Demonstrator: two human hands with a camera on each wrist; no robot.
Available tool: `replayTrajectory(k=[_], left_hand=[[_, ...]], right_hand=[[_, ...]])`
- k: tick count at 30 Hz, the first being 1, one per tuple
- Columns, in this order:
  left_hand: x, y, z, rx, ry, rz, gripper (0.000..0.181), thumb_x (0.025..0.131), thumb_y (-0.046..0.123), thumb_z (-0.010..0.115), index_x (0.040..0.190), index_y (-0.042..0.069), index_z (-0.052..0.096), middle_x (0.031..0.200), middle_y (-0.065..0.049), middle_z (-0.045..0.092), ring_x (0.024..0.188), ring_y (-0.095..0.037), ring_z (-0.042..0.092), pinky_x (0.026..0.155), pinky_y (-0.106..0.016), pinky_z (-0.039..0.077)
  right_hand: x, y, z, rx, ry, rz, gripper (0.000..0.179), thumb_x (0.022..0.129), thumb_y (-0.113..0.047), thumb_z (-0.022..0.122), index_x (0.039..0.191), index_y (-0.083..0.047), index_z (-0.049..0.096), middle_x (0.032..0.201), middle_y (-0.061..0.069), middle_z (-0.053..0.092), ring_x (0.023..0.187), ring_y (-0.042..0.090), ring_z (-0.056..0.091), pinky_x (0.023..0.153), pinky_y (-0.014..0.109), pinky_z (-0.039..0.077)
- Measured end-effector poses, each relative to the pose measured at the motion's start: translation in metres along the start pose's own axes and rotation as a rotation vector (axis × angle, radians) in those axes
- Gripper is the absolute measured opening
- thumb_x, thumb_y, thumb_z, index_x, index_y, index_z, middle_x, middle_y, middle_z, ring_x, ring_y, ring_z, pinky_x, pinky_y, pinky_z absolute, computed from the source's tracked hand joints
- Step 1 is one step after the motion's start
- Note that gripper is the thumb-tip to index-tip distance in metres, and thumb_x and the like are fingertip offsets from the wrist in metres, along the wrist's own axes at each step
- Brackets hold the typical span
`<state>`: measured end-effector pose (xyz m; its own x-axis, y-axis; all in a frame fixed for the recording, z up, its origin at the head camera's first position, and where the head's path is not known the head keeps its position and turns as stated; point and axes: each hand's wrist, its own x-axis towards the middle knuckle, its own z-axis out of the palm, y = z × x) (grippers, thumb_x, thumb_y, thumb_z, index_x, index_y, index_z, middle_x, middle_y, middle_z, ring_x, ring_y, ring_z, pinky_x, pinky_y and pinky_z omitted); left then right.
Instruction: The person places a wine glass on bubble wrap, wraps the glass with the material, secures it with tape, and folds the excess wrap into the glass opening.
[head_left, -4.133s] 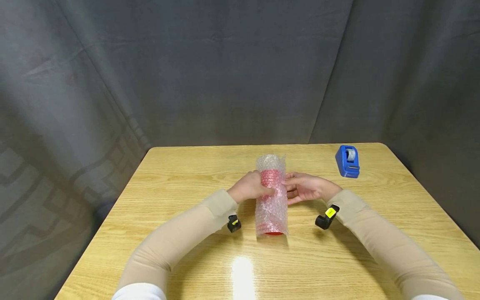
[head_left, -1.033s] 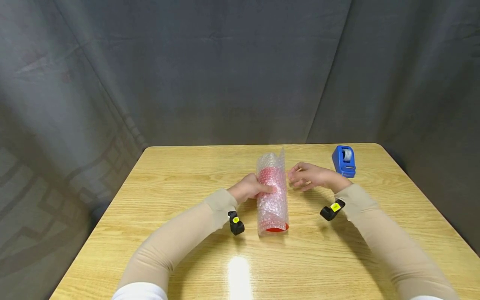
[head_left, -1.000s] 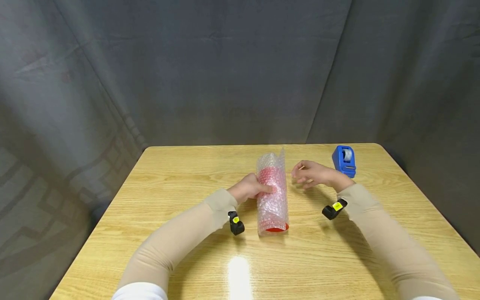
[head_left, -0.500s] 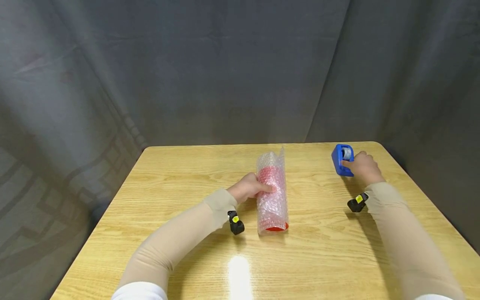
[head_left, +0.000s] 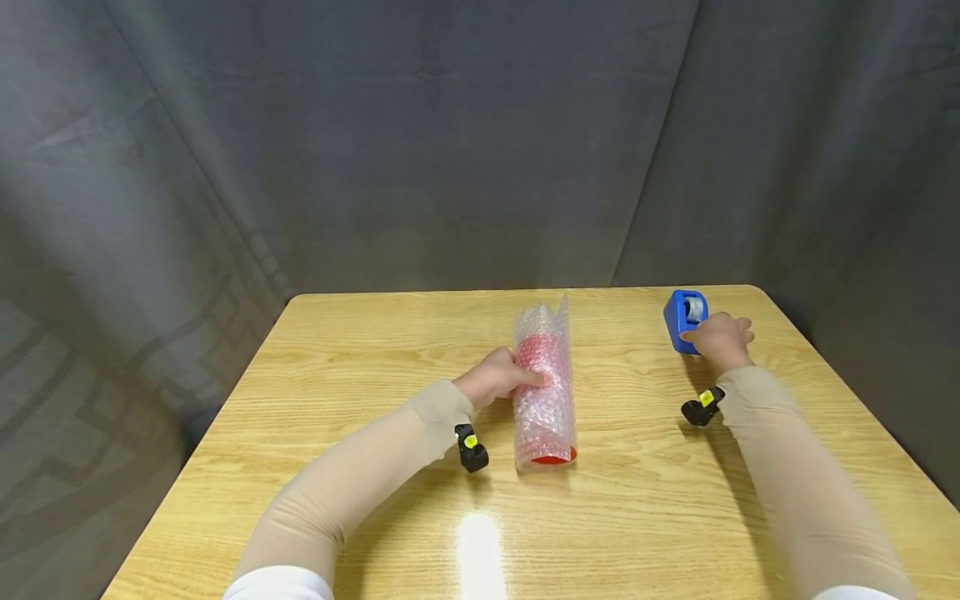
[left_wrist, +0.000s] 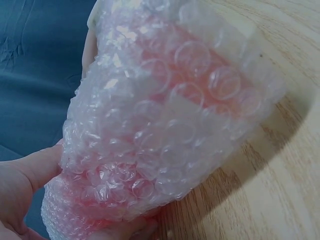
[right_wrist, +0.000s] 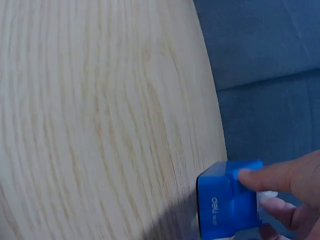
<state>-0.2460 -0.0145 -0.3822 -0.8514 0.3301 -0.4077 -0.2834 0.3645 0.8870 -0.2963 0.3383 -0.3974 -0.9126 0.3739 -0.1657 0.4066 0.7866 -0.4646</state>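
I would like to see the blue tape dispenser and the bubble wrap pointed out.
Blue tape dispenser (right_wrist: 223, 204): right wrist view, on its lettered side.
Bubble wrap (head_left: 547, 407): head view, near its middle.

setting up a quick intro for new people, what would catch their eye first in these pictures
Most likely the bubble-wrapped bundle, red showing through it, lying near the middle of the wooden table with the left grip holding it. Next is the bright blue tape dispenser toward the table's far right corner, where the right grip touches it. A white glare also stands out on the tabletop's near side.
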Motion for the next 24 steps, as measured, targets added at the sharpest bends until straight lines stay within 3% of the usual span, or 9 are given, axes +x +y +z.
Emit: replayTrajectory(k=[4,9,14,20,24], left_hand=[[-0.001,-0.001,0.0,-0.005,-0.005,0.01,0.039,0.085,0.012,0.074,0.115,-0.004,0.055,0.105,-0.013,0.064,0.091,-0.022,0.064,0.08,-0.032,0.056],[-0.001,0.0,0.001,-0.003,-0.004,0.01,0.039,0.085,0.012,0.073,0.116,-0.004,0.055,0.105,-0.013,0.064,0.091,-0.022,0.065,0.08,-0.032,0.057],[-0.001,0.0,0.001,-0.005,-0.005,0.008,0.039,0.085,0.012,0.074,0.116,-0.004,0.055,0.105,-0.013,0.065,0.091,-0.022,0.065,0.081,-0.032,0.057],[-0.002,0.0,0.0,0.0,-0.008,0.006,0.039,0.085,0.013,0.074,0.115,-0.004,0.055,0.105,-0.012,0.065,0.091,-0.022,0.064,0.08,-0.032,0.056],[-0.002,0.0,0.001,0.004,-0.011,0.001,0.04,0.085,0.013,0.075,0.115,-0.004,0.055,0.105,-0.012,0.065,0.091,-0.021,0.064,0.081,-0.032,0.056]], right_hand=[[-0.002,-0.008,0.003,-0.116,0.059,-0.044,0.058,0.09,-0.015,0.056,0.122,0.03,0.037,0.122,0.048,0.029,0.116,0.058,0.025,0.088,0.061,0.04],[-0.003,-0.016,0.009,-0.215,0.138,-0.095,0.052,0.086,-0.006,0.05,0.12,0.032,0.037,0.115,0.048,0.038,0.109,0.058,0.039,0.084,0.061,0.046],[-0.003,-0.022,0.017,-0.27,0.181,-0.136,0.047,0.09,-0.005,0.044,0.118,0.033,0.035,0.11,0.049,0.045,0.102,0.058,0.049,0.079,0.061,0.049],[-0.006,-0.028,0.023,-0.224,0.192,-0.126,0.044,0.093,-0.003,0.035,0.12,0.032,0.029,0.113,0.051,0.041,0.107,0.06,0.046,0.08,0.063,0.049],[-0.008,-0.029,0.02,-0.141,0.156,-0.123,0.051,0.095,-0.006,0.038,0.126,0.031,0.021,0.116,0.051,0.038,0.106,0.063,0.046,0.083,0.065,0.049]])
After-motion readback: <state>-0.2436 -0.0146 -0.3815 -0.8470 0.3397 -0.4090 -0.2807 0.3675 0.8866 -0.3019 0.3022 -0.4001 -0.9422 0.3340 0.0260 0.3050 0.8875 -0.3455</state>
